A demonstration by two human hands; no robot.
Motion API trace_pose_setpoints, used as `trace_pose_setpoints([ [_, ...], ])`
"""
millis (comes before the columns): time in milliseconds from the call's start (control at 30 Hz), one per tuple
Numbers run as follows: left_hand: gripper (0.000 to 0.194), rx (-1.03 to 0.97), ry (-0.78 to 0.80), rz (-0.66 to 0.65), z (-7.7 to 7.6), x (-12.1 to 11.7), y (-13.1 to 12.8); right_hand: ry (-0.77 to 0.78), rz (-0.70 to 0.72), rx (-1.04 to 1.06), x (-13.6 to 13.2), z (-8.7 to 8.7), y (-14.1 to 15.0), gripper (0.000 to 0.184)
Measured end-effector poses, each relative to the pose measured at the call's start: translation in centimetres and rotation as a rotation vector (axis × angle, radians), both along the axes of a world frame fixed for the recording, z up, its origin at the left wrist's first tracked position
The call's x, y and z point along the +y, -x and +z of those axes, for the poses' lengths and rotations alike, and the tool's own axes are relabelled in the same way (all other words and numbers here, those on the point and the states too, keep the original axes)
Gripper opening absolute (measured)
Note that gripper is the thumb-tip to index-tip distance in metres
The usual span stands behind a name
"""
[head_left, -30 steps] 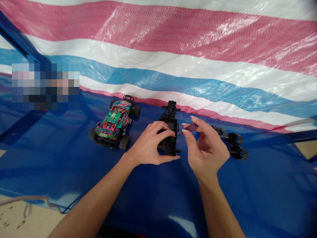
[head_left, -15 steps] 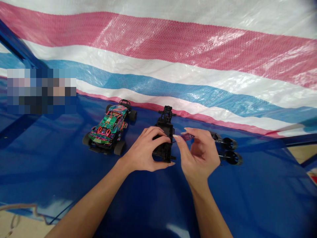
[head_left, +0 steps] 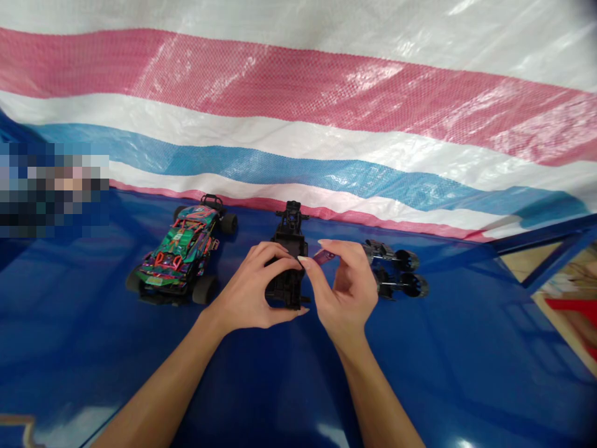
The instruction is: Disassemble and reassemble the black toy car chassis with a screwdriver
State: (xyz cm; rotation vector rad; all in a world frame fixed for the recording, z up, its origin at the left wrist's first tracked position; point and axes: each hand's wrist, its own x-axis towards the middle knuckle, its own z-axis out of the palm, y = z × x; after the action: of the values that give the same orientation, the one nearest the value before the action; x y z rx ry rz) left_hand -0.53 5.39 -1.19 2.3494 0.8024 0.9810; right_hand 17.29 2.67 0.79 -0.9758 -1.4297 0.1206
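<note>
My left hand (head_left: 249, 292) is wrapped round a black toy car chassis (head_left: 288, 249) that rests on the glossy blue table (head_left: 261, 386). My right hand (head_left: 342, 289) pinches a small purple-handled screwdriver (head_left: 324, 256), whose tip meets the right side of the chassis. A finished toy car with a green and red body (head_left: 180, 258) stands to the left of my left hand. Two black wheel and axle parts (head_left: 396, 272) lie just right of my right hand.
A striped pink, white and blue tarpaulin (head_left: 298, 124) hangs behind the table's far edge. A blue frame bar (head_left: 550, 258) crosses at the right, with floor and red items beyond it. A blurred patch (head_left: 51, 190) covers the far left.
The view has swung right, so everything sits further left in the picture. Both hands keep their hold on the chassis and the screwdriver, the right hand closer to the chassis.
</note>
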Motion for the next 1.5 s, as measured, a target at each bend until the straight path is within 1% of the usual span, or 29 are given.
trace_pose_setpoints([
  [67,0.063,-0.006,0.007,-0.007,-0.03,0.08,0.07,0.037,0.038,0.007,-0.16,0.17,-0.18,0.040],
  [200,0.064,-0.001,0.033,-0.009,0.05,0.16,0.22,0.135,0.146,0.018,-0.71,0.22,-0.62,0.060],
  [233,0.065,0.000,0.034,-0.009,0.05,0.16,0.24,0.146,0.158,0.007,-0.79,0.23,-0.69,0.060],
  [300,0.065,-0.003,0.034,-0.010,0.02,0.14,0.27,0.131,0.162,-0.042,-0.78,0.31,-0.72,0.054],
  [367,0.065,-0.013,0.030,-0.011,-0.05,0.11,0.25,0.063,0.127,-0.085,-0.63,0.46,-0.63,0.046],
  [433,0.065,-0.019,0.026,-0.010,-0.08,0.12,0.21,0.008,0.077,-0.070,-0.49,0.61,-0.53,0.044],
  [467,0.065,-0.020,0.025,-0.009,-0.08,0.13,0.19,0.006,0.067,-0.055,-0.49,0.66,-0.51,0.044],
  [533,0.065,-0.019,0.026,-0.009,-0.05,0.17,0.16,0.049,0.080,-0.035,-0.61,0.66,-0.58,0.047],
  [633,0.065,-0.016,0.030,-0.016,-0.02,0.19,0.15,0.152,0.134,-0.031,-0.94,0.56,-0.79,0.058],
  [700,0.065,-0.016,0.032,-0.016,-0.05,0.16,0.17,0.176,0.144,-0.051,-1.02,0.55,-0.80,0.055],
  [733,0.065,-0.017,0.035,-0.015,-0.06,0.14,0.18,0.160,0.138,-0.069,-0.99,0.57,-0.74,0.051],
  [800,0.065,-0.017,0.045,-0.012,-0.08,0.09,0.19,0.079,0.106,-0.088,-0.82,0.60,-0.51,0.043],
  [833,0.065,-0.015,0.052,-0.011,-0.08,0.08,0.20,0.042,0.085,-0.081,-0.74,0.59,-0.39,0.042],
  [900,0.064,-0.010,0.057,-0.014,-0.04,0.09,0.20,0.032,0.070,-0.059,-0.66,0.46,-0.23,0.046],
  [1033,0.065,-0.010,0.048,-0.022,0.00,0.15,0.24,0.123,0.123,-0.037,-0.84,0.17,-0.30,0.064],
  [1100,0.064,-0.014,0.041,-0.022,-0.04,0.14,0.27,0.126,0.123,-0.073,-0.87,0.28,-0.31,0.061],
  [1200,0.064,-0.022,0.036,-0.014,-0.13,0.07,0.30,0.040,0.051,-0.136,-0.73,0.69,-0.09,0.049],
  [1267,0.064,-0.022,0.034,-0.009,-0.19,0.04,0.31,0.006,0.026,-0.118,-0.69,0.86,0.05,0.049],
  [1400,0.067,-0.025,0.029,-0.017,-0.23,0.06,0.26,0.104,0.095,-0.090,-0.95,0.58,-0.19,0.063],
  [1433,0.067,-0.026,0.031,-0.018,-0.21,0.07,0.23,0.128,0.110,-0.095,-1.01,0.47,-0.34,0.064],
  [1500,0.066,-0.026,0.038,-0.015,-0.16,0.08,0.18,0.143,0.119,-0.116,-1.01,0.35,-0.60,0.061],
])
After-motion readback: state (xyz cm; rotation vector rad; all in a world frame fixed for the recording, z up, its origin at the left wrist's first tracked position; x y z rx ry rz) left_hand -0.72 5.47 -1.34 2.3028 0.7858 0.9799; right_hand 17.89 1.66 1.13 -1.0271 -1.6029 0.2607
